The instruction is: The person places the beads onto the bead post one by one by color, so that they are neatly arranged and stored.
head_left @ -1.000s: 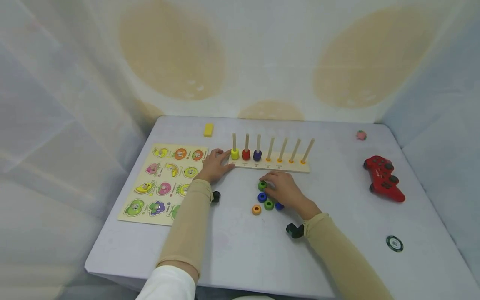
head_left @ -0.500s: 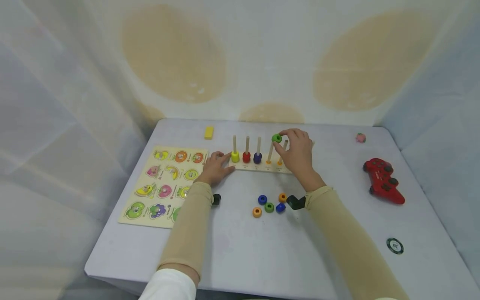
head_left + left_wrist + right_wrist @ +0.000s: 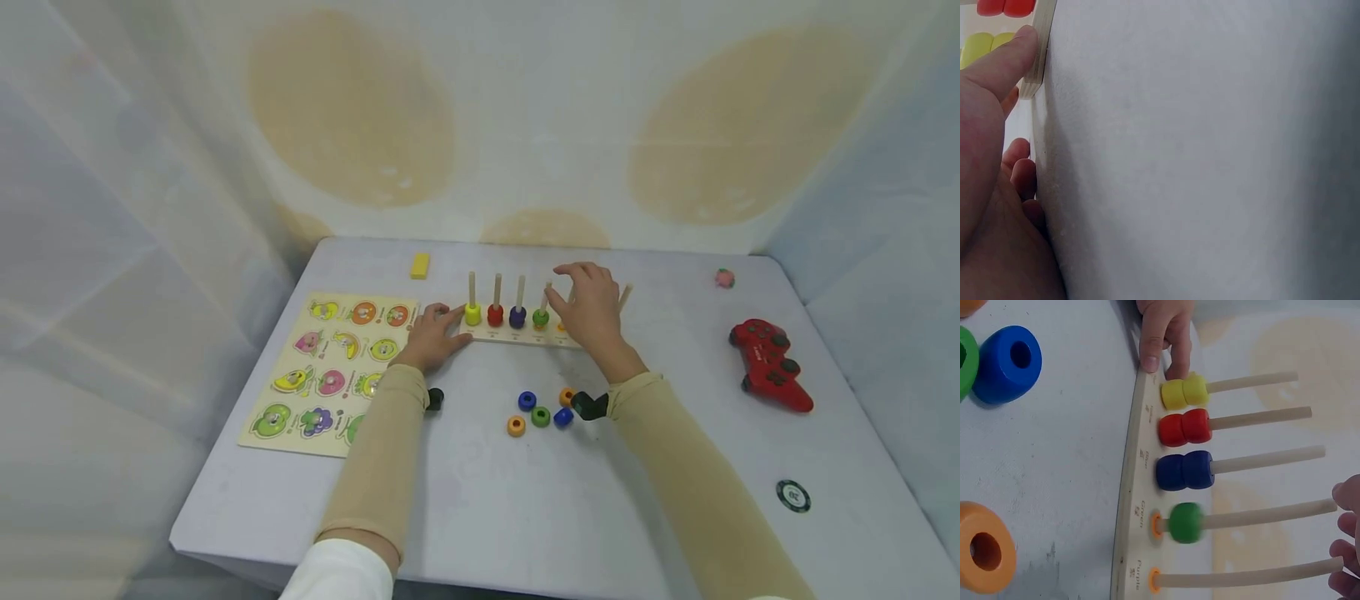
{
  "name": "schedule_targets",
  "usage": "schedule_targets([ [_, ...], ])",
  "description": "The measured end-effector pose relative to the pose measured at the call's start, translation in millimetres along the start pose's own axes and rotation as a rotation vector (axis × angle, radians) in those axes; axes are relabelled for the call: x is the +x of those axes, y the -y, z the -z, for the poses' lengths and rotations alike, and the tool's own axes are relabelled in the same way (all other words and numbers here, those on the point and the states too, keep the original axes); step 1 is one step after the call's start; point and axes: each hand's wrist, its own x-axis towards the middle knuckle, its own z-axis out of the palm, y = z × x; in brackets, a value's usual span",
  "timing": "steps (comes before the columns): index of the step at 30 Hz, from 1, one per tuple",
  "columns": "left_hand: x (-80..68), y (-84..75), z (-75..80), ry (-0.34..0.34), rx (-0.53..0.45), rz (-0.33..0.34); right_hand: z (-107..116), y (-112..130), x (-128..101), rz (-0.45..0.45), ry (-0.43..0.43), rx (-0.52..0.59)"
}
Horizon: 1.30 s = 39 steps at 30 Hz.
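While the table (image 3: 480, 500) holds everything, the peg board (image 3: 525, 336) lies sideways across it, its long side running left to right and its sticks pointing up. My guess is the left hand (image 3: 429, 335) presses flat on the board's left end to keep it from sliding; its grip is wide and holds nothing. The right hand (image 3: 592, 307) hangs above the sticks, fingers loose and empty. The green ring (image 3: 541, 317) sits low on the fourth stick, hole up. Loose rings (image 3: 540, 409) lie near the right wrist.
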Motion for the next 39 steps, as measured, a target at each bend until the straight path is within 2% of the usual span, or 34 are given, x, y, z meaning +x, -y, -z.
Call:
schedule_targets([
  [5,1.1,1.9,-0.8,0.0,-0.005,0.003,2,0,-4,0.016,0.001,0.028],
  [9,2.0,3.5,-0.9,-0.005,-0.012,-0.002,0,-1,-10,0.066,-0.05,0.092],
  [13,3.0,2.9,-1.2,-0.011,-0.012,-0.013,-15,-8,-32,0.146,-0.106,0.153],
  [15,3.3,2.0,-1.7,-0.004,-0.011,-0.015,-26,-13,-53,0.17,-0.07,0.141],
  [18,3.1,1.1,-2.2,0.009,-0.006,-0.021,-37,-21,-92,0.178,0.066,0.114],
  [21,3.1,1.9,-2.3,0.009,0.007,-0.027,-42,-27,-125,0.146,0.19,0.113],
  [25,3.2,4.4,-0.9,-0.008,0.002,-0.042,-41,-29,-151,0.106,0.24,0.124],
  [33,4.0,8.3,-2.8,-0.009,-0.03,-0.05,-42,-27,-159,0.091,0.243,0.073],
  [36,4.0,7.6,-3.3,-0.007,-0.023,-0.048,-33,-23,-148,0.036,0.237,0.097],
  [39,5.5,8.0,-3.0,-0.007,-0.011,-0.046,-19,-17,-124,0.008,0.2,0.125],
])
